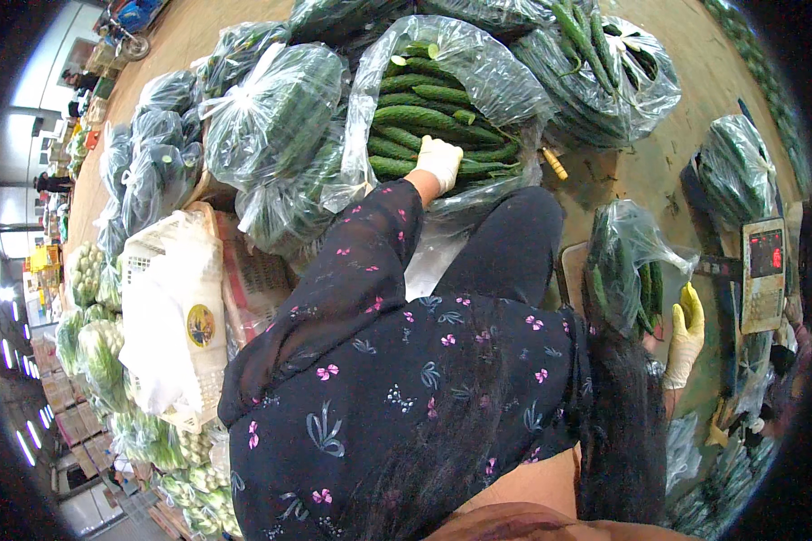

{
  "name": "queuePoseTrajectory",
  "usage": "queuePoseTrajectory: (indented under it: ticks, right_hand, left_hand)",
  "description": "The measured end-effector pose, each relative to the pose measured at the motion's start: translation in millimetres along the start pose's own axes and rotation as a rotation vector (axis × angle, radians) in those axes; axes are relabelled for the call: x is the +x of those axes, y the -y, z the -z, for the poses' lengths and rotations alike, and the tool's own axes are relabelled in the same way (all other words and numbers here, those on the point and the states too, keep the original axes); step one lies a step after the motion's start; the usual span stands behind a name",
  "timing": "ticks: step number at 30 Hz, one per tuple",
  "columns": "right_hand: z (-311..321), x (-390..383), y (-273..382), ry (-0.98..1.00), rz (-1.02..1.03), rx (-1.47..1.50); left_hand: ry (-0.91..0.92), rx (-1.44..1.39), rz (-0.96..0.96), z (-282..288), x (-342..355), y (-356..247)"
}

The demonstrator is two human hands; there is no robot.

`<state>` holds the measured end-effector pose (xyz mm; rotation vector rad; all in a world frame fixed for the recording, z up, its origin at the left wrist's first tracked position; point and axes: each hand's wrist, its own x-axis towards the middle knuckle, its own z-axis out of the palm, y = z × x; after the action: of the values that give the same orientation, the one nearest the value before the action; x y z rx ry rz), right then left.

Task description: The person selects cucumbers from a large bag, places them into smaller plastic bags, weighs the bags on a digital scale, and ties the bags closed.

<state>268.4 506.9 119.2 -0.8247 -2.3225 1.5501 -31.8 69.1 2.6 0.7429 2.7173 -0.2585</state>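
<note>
In front of me a large clear plastic bag point(505, 86) stands with its mouth spread wide, full of long green cucumbers point(415, 115). My left hand point(439, 164), in a pale glove, reaches down into it with fingers curled on a cucumber near the front of the pile. Off to my right, my right hand point(686, 338) is raised, its gloved fingers stretched out and the thumb apart. The glove's fingers look yellow. Just beside that hand is a smaller clear bag point(618, 261) with several cucumbers, some sticking out of its opening.
Tied bags of cucumbers point(280, 108) crowd the left and far side. A white plastic crate point(209, 379) stands left of me. At right are a scale with a lit display point(765, 257) and another filled bag point(735, 167). A yellow-handled tool point(555, 164) lies beyond my knee.
</note>
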Motion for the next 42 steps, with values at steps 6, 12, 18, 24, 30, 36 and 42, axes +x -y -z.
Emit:
queuePoseTrajectory:
  ticks: [6, 12, 18, 24, 30, 36, 42]
  right_hand:
    - [2, 6, 1, 0.043, 0.102, 0.001]
    - [-5, 12, 21, 0.058, 0.127, -0.009]
    - [-51, 8, 103, 0.089, 0.302, -0.039]
    - [-99, -1, 199, 0.204, 0.569, -0.083]
    - [-136, -1, 224, 0.814, 0.477, -0.03]
    - [-118, 4, 139, 1.011, -0.195, 0.861]
    - [-105, -4, 115, 0.996, -0.237, 1.121]
  left_hand:
    - [-0.207, -0.188, 0.05, 30, -7, 8]
    - [-0.614, -1.217, 0.092, 113, -22, 57]
    - [-0.293, -2.366, -0.448, 178, -47, 81]
    - [-0.185, -2.588, -0.774, 205, -61, 22]
    - [0.173, -2.671, -0.701, 205, -63, -76]
    - [0.457, -2.785, -0.657, 176, -34, -124]
    - [0.626, -2.804, -0.912, 168, -33, -151]
